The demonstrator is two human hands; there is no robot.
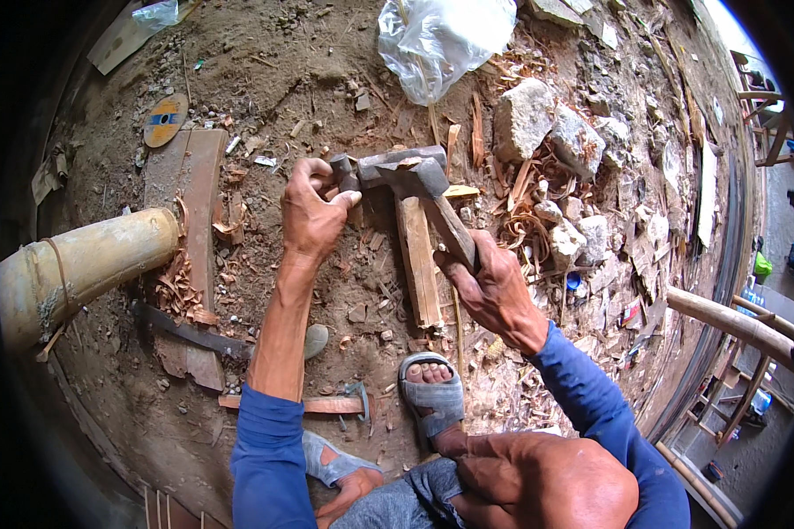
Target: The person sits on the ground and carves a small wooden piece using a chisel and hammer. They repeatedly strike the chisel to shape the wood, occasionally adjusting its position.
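My left hand (311, 207) pinches a short dark metal piece (345, 173) between thumb and fingers; its exact kind is unclear. In my right hand (494, 286) is the wooden handle of a hammer (451, 231), its dark head tilted up toward the left. Beneath and just beyond that head lies a long-headed sledgehammer (375, 167) on the dirt, its pale squared handle (420, 273) pointing back toward my feet. The metal piece sits close to the left end of the sledgehammer's head; whether they touch I cannot tell.
A thick bamboo pole (97, 264) juts in from the left over a wooden board (205, 220) with shavings. A curved blade (194, 337) lies near my left forearm. Stones (525, 119) and wood scraps lie to the right, a plastic bag (445, 44) at the far side.
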